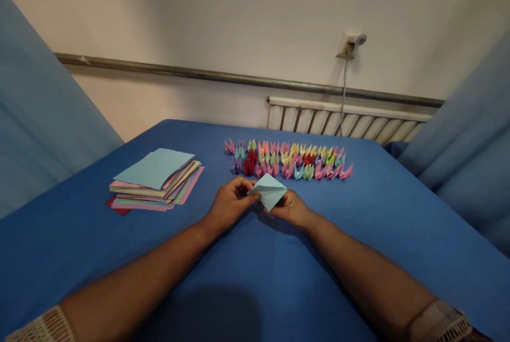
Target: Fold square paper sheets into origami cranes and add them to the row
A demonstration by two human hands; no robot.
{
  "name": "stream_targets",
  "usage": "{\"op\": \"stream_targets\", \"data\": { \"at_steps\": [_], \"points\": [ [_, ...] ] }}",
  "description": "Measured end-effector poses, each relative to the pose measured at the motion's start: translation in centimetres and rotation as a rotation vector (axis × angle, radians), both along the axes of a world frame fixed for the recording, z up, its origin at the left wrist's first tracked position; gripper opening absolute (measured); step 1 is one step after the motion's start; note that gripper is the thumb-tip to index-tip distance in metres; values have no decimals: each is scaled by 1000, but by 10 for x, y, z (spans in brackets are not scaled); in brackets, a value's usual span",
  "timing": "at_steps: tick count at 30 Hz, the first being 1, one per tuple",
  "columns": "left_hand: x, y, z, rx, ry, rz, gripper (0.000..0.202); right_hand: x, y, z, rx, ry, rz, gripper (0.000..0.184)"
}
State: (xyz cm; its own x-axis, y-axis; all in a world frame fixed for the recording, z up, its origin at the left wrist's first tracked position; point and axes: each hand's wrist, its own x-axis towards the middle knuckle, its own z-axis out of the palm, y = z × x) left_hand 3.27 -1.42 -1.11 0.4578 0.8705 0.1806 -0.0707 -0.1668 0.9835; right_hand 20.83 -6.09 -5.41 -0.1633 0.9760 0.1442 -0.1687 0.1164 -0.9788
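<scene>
A light blue piece of folded paper point(269, 191), diamond-shaped with a crease across it, is held between my two hands just above the table. My left hand point(232, 201) pinches its left corner, thumb on top. Behind its lower right side, my right hand point(291, 209) grips it, with the fingers partly hidden by the paper. Just beyond my hands stand several rows of small folded paper cranes point(289, 161) in pink, red, yellow, green, purple and blue.
To the left lies a stack of coloured paper sheets point(157, 169), light blue on top. A blue cloth covers the table point(319, 278). Behind it are a wall with a metal rail point(199, 74), a radiator point(350, 116) and a plugged socket point(348, 44). Blue curtains point(43, 76) hang at both sides.
</scene>
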Motion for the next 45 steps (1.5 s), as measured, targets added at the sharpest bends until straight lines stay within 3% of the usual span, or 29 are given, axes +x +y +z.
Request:
{"op": "stream_targets", "data": {
  "at_steps": [8, 11, 15, 23, 25, 28, 32, 35, 38, 41, 45],
  "points": [
    [-3, 4, 1, 32, 97, -6, 19, -2, -4, 6, -2, 59, 96, 52],
    [-4, 5, 2, 111, 178, -8, 18, -1, -2, 7, 3, 40, -22, 53],
    [-6, 4, 4, 308, 348, -26, 19, 0, 2, 6, 38, -16, -255, 38],
    [-9, 3, 7, 409, 475, -46, 19, 1, 4, 8, 103, -81, -377, 34],
    [-9, 3, 7, 383, 457, -25, 18, 2, 4, 7, 82, -80, -382, 32],
    [-6, 4, 6, 225, 297, 60, 23, 1, 4, 5, 67, -87, -335, 34],
    [-3, 7, 5, 8, 112, 120, 36, -5, 2, 2, -8, -53, -146, 34],
    [-1, 6, 3, -60, 101, 113, 40, -10, 0, -1, -65, -17, -62, 38],
    [1, 5, 0, -140, 99, 33, 40, -10, 0, -2, -92, -5, -110, 41],
    [2, 5, -2, -161, 127, -35, 35, -9, 1, -2, -92, 9, -129, 42],
    [0, 7, -2, -98, 192, 3, 31, -6, 3, -2, -87, 6, -109, 38]
  ]
}}
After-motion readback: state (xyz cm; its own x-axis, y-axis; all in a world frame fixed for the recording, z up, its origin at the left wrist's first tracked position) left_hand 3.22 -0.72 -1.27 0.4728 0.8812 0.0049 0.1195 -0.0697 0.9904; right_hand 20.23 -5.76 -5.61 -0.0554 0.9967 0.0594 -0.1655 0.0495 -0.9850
